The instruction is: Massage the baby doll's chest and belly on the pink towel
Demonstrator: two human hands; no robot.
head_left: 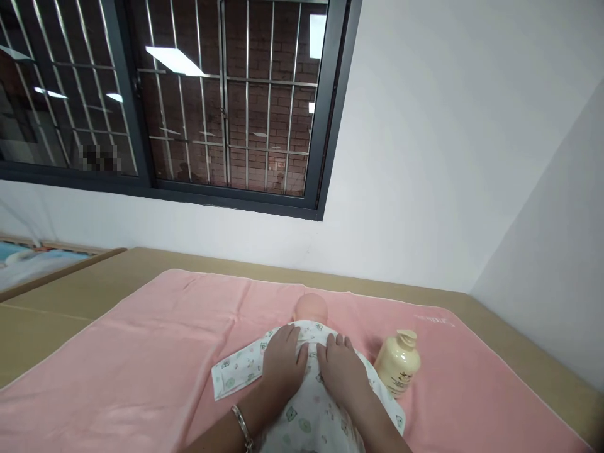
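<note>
A baby doll lies on a pink towel, its bare head pointing away from me. It wears a white printed garment. My left hand, with a bracelet on the wrist, lies flat on the doll's chest, fingers together and stretched out. My right hand rests flat beside it on the same garment, fingers stretched toward the head. Neither hand grips anything. The doll's body is mostly hidden under my hands.
A cream-yellow pump bottle lies on the towel just right of the doll. The towel covers a tan table set against a white wall. A barred dark window is above. A wall corner is at the right.
</note>
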